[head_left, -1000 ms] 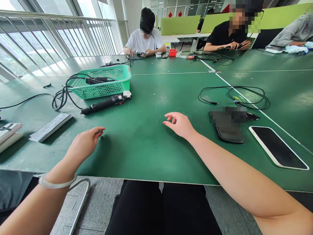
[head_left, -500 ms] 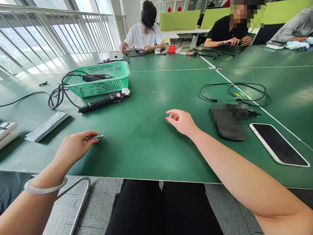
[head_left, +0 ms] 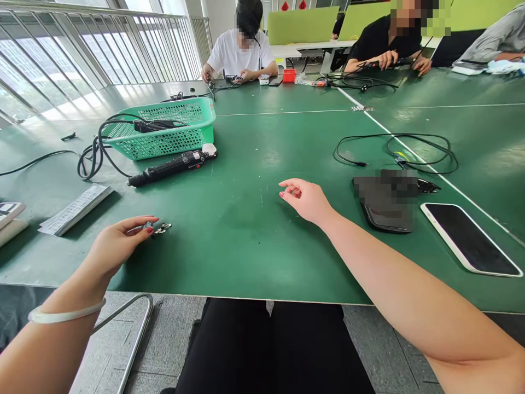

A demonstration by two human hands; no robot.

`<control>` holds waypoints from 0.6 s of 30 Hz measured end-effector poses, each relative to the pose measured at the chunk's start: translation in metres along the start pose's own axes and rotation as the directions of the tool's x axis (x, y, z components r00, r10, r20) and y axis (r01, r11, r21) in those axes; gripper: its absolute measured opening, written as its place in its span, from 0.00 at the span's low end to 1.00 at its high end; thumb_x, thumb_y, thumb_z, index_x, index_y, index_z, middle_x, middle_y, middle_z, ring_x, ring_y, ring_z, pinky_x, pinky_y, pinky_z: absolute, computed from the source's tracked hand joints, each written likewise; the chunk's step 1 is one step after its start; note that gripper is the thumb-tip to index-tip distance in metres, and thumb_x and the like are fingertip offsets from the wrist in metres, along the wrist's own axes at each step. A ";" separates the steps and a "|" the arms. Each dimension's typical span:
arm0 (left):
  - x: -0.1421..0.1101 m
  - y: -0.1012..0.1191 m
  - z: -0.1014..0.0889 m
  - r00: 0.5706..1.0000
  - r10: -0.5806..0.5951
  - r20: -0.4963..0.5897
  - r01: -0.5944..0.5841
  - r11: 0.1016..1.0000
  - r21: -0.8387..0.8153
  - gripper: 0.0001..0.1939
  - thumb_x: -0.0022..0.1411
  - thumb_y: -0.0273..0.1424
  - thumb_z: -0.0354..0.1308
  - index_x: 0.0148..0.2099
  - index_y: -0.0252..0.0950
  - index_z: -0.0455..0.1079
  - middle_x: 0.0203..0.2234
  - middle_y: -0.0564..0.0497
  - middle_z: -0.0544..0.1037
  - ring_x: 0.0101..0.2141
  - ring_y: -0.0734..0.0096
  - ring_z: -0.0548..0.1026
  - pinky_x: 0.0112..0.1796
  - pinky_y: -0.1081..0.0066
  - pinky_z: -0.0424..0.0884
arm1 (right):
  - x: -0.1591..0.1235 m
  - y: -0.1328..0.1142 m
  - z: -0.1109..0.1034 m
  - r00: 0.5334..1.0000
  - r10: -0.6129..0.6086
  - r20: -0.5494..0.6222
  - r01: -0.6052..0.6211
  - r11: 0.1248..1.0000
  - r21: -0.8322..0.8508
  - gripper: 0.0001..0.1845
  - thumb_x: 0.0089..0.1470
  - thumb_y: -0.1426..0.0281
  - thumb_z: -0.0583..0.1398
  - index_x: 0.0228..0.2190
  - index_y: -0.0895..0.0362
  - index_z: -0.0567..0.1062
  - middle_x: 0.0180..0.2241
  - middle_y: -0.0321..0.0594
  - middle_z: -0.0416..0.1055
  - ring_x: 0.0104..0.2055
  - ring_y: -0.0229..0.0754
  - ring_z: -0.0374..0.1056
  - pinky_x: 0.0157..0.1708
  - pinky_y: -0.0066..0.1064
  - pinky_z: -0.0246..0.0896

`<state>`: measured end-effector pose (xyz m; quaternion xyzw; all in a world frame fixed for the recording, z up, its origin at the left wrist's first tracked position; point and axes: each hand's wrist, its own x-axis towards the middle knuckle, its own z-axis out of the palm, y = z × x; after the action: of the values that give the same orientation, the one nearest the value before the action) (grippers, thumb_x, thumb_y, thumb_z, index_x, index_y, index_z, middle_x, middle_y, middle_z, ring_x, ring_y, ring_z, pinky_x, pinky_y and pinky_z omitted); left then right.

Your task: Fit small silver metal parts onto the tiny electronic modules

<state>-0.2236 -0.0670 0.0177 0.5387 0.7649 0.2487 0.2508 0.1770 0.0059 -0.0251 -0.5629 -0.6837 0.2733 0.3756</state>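
Because the small silvery metal piece [head_left: 163,229] sits right at the fingertips of the left hand [head_left: 117,241], that hand is by far the nearer one; the right hand [head_left: 305,198] is well apart from it, off to the right and a little farther across the green tabletop [head_left: 229,257]. Thumb and fingers of the left hand close on one end of the piece, and the rest pokes out past them on the right. Whether that free end touches the tabletop or hangs just above it, I cannot tell. As for the right hand, its fingers curl loosely, with a gap between thumb and forefinger and nothing seen in it.

The piece's visible length runs mostly sideways, its free end pointing right and slightly away from the body, so it aims roughly toward the right hand's side, though short of the hand's line. Beyond it, the black electric screwdriver [head_left: 170,168] lies on a similar slant, beside the mint-green perforated basket [head_left: 164,143]. A narrow paper stack [head_left: 77,210] lies left of the piece, also slanting away to the right
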 end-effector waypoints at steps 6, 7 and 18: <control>0.004 0.013 0.039 0.995 0.098 -0.010 -0.098 0.977 -0.189 0.19 0.55 0.46 0.58 0.42 0.39 0.68 0.54 0.47 0.74 0.55 0.64 0.70 0.59 0.60 0.59 | 0.000 -0.002 0.000 1.000 0.007 0.008 -0.007 1.000 -0.005 0.16 0.52 0.63 0.60 0.43 0.55 0.76 0.32 0.38 0.74 0.26 0.35 0.63 0.31 0.33 0.62; 0.006 0.019 0.049 0.989 0.145 0.002 -0.142 0.974 -0.178 0.17 0.55 0.45 0.58 0.41 0.39 0.68 0.53 0.46 0.75 0.55 0.63 0.70 0.59 0.60 0.59 | 0.000 -0.002 0.000 1.000 0.008 0.010 -0.008 1.000 -0.004 0.16 0.52 0.63 0.60 0.43 0.55 0.76 0.32 0.38 0.74 0.26 0.35 0.63 0.31 0.33 0.62; 0.002 0.151 0.175 0.875 0.421 0.239 -0.269 0.834 -0.482 0.07 0.61 0.29 0.53 0.41 0.37 0.70 0.49 0.45 0.76 0.47 0.66 0.73 0.53 0.62 0.64 | 0.000 -0.003 -0.010 1.000 0.021 -0.004 -0.021 0.999 -0.047 0.17 0.53 0.64 0.60 0.44 0.55 0.76 0.32 0.38 0.74 0.28 0.37 0.64 0.35 0.33 0.62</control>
<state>-0.0043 -0.0016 -0.0159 0.6340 0.5242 0.3591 0.4407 0.1832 0.0044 -0.0174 -0.5791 -0.6834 0.2600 0.3606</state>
